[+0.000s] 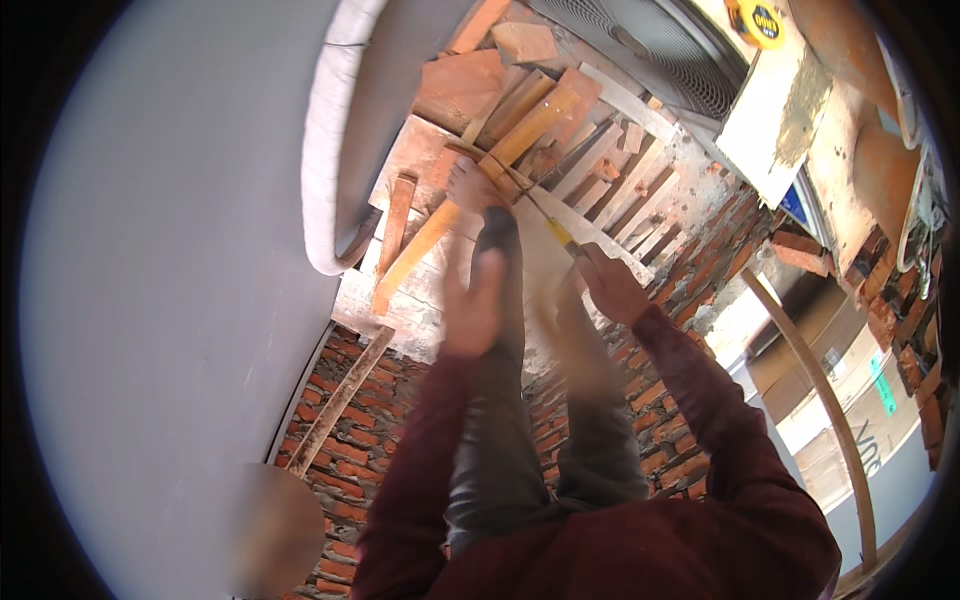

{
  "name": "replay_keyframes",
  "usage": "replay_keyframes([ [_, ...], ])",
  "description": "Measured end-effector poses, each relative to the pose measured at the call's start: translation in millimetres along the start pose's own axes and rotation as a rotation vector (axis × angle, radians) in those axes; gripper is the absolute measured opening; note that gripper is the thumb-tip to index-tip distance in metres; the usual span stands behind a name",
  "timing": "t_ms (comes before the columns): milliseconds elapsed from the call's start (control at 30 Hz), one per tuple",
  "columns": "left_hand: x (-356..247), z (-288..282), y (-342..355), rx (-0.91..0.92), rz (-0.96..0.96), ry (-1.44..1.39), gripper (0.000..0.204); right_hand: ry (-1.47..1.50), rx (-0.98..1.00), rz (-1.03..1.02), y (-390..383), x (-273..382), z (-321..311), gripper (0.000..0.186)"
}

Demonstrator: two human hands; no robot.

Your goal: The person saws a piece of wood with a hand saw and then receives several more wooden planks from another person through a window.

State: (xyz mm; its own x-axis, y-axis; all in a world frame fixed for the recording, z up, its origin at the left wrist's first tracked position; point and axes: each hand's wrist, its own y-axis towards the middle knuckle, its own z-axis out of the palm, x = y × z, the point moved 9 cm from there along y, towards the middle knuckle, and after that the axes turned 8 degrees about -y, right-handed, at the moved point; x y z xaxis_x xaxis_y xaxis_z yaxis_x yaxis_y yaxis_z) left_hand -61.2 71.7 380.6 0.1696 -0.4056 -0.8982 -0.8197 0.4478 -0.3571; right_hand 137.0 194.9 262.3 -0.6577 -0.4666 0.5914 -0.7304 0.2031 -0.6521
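My right hand (605,280) grips the yellow handle (557,228) of a long, thin tool, apparently a saw, whose metal part reaches a yellowish timber strip (415,260) lying diagonally on a pale, stained surface (430,310). My bare foot (478,185) rests on that strip beside where the tool meets it. My left hand (470,310), blurred, hovers over my leg with fingers extended and nothing visible in it. A shorter wooden piece (398,220) lies left of the strip.
Tiles and offcuts (460,85), a grey fan-grilled unit (630,40), a yellow tape measure (755,20), a wrapped pipe (322,170), a grey wall (170,280), brickwork (350,390), leaning strips (340,400) and cardboard (850,390) surround me. A blurred round shape (280,530) is at lower left.
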Motion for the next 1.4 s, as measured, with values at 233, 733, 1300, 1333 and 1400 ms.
replay_keyframes([
  [233,83,92,11,0.174,0.001,-0.4,0.048,-0.043,-0.059,0.044,28,84,-26,0.031],
  [733,97,100,43,0.319,0.485,0.47,0.025,-0.135,0.069,-0.01,51,93,-15,0.045],
  [1300,178,92,84,0.269,-0.166,-0.283,0.039,0.05,0.007,0.133,104,76,14,0.042],
  [1333,177,97,81,0.19,-0.284,-0.357,0.04,0.086,0.045,0.192,98,73,9,0.042],
  [1400,165,96,74,0.165,-0.341,-0.408,0.035,0.163,0.112,0.289,96,83,-14,0.042],
])
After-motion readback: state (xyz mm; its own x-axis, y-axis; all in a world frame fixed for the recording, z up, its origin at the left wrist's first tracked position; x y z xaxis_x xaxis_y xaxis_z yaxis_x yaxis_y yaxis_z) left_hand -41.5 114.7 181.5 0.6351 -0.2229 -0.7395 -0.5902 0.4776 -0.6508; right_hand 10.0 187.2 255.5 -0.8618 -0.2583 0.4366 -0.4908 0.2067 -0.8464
